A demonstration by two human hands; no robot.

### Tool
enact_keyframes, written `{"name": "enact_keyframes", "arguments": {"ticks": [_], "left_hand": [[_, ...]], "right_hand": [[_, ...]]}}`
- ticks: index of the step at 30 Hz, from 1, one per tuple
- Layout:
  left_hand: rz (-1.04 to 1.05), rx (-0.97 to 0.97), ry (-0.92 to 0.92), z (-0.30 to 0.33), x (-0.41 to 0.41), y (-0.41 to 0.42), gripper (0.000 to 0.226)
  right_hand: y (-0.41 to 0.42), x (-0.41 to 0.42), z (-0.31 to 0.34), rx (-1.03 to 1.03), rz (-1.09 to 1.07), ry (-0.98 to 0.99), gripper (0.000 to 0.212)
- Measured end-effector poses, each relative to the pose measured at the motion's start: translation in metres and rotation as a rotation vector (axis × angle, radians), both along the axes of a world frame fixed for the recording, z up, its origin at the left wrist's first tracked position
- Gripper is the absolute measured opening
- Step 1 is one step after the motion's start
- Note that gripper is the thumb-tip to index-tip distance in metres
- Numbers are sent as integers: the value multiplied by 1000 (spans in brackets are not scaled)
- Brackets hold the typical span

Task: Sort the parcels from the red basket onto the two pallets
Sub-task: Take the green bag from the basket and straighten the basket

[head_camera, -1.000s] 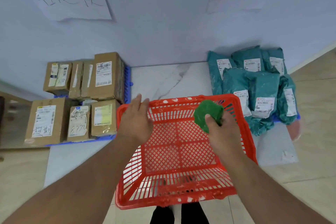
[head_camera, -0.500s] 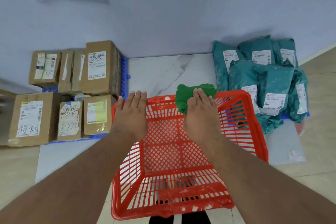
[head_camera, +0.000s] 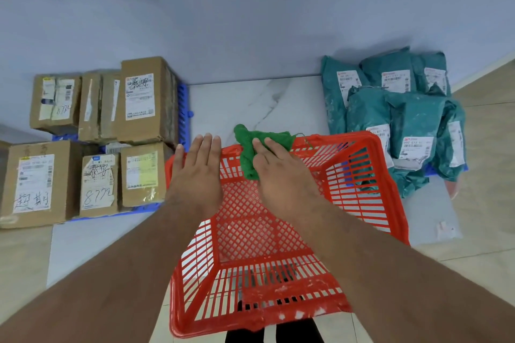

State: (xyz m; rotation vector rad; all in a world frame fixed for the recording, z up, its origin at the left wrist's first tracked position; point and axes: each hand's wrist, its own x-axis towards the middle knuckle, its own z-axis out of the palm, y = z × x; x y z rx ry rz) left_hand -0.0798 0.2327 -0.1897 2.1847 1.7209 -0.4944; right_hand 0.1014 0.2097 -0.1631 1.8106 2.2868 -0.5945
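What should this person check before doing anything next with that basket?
1. Red basket holds no parcels: ok, only bare mesh shows.
2. Green cloth off the rim: not ok, it lies draped over the far edge.
3. Right hand on the cloth: ok, fingers rest flat on it.
4. Left hand free: ok, open, holding nothing.
5. Cardboard boxes and teal bags kept apart: ok.

Six cardboard boxes, about seven teal mailer bags, one red basket, one green cloth, two hands.
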Motion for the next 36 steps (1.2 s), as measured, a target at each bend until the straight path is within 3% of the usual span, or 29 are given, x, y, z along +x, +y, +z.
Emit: {"name": "enact_keyframes", "arguments": {"ticks": [3, 7, 11, 15, 18, 22, 28, 31, 34, 36], "left_hand": [[-9, 0, 3, -1, -1, 2, 95], [-24, 6, -15, -3, -3, 1, 89], [-13, 20, -31, -7, -4, 0, 85], [-16, 5, -33, -4, -3, 0, 89], [-15, 3, -39, -5, -3, 0, 97], [-11, 18, -22, -7, -1, 0, 88], [-18, 11, -37, -3, -1, 3, 88], [-15, -9, -27, 0, -1, 2, 90], [-17, -1, -29, -1, -3, 2, 92], [-15, -8, -32, -1, -3, 4, 92]], "right_hand": [[6, 17, 12, -28, 48, -141, 53], [8, 37, 23, -20, -81, -208, 49], [20, 23, 30, 100, -328, -23, 25], [15, -8, 10, 9, -55, 41, 64], [11, -20, 0, -12, 10, -9, 59], [-1, -20, -4, -6, 74, -112, 50], [-26, -7, -8, -63, 250, -187, 56], [-47, 4, -11, -156, -51, 13, 51], [-60, 20, -3, -253, -587, 372, 7], [-62, 30, 9, -245, -847, 551, 5]]}}
